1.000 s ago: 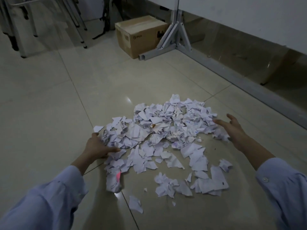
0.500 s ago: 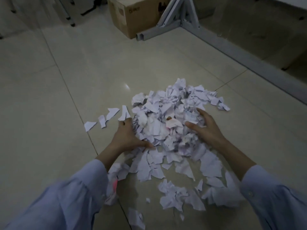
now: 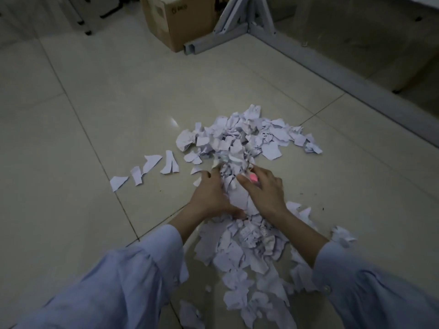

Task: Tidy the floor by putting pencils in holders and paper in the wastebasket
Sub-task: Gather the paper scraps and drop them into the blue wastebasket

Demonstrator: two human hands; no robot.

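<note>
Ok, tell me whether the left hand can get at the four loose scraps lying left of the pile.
Probably yes: the scraps lie on bare floor beside the left hand, nothing between. But it is busy holding a paper bundle with the right hand.

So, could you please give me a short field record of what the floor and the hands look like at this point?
Paper pile: torn white scraps heaped on the tiled floor
Left hand: cupped against a clump of scraps
Right hand: cupped on the clump's other side
Pink object: small, at the right fingertips; identity unclear
Stray scraps: four pieces left of the pile
Cardboard box: far side, beside a metal frame
Wastebasket, holders: not in view
</note>
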